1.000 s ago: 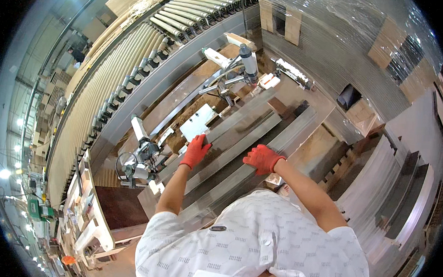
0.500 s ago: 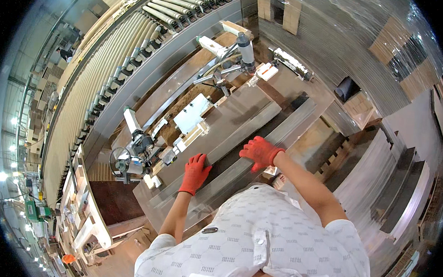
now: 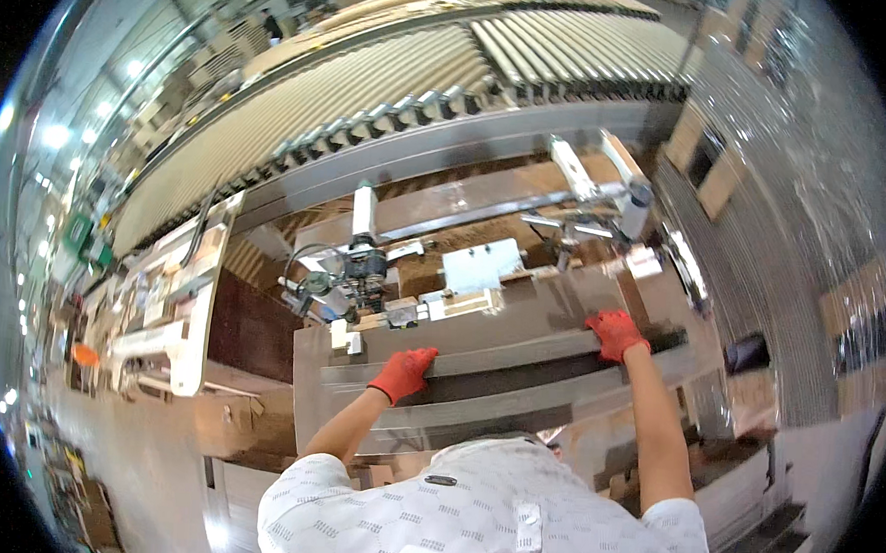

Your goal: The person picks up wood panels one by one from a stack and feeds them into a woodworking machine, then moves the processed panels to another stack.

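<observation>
My left hand (image 3: 404, 375), in a red glove, lies at the near edge of a long grey board (image 3: 504, 352) on the bench, towards its left part. The fingers are bent over this edge. My right hand (image 3: 620, 337), gloved in red too, curls its fingers round the same board near its right end. A dark gap runs along the board's near side, and a second long grey strip (image 3: 496, 407) lies nearer to my body. Beyond the board stand a pale metal plate (image 3: 482, 266) and a clamp-like fixture with hoses (image 3: 365, 272).
A second fixture with a grey cylinder (image 3: 634, 208) stands at the far right. Behind the bench runs a roller conveyor (image 3: 372, 103). Film-wrapped stacked sheets (image 3: 765, 243) rise on the right. A wooden side table (image 3: 200, 334) with small items stands to the left.
My view has turned to the right, so the bench lies more level. My right hand has moved away from my left, to the board's right part. My left hand stays by the near edge.
</observation>
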`<action>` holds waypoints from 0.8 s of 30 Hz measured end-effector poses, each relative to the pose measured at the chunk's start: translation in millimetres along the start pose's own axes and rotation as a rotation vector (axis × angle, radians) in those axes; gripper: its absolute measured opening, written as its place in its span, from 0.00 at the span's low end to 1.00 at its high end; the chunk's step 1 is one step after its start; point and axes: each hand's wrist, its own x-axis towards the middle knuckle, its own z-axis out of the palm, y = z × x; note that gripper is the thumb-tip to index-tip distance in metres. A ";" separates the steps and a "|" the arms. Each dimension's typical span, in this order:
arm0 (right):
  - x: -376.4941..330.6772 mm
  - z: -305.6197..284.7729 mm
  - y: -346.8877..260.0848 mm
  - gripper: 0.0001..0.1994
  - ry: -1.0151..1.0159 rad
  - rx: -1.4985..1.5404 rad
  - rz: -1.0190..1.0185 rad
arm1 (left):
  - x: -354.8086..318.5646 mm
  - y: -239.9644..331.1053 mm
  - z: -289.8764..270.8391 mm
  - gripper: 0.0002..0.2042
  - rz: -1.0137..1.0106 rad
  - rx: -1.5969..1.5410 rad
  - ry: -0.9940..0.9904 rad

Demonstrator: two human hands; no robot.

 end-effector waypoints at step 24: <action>-92.2 -89.4 -78.7 0.33 0.595 0.423 0.182 | 14.2 190.0 -5.7 0.30 0.041 -0.185 -0.038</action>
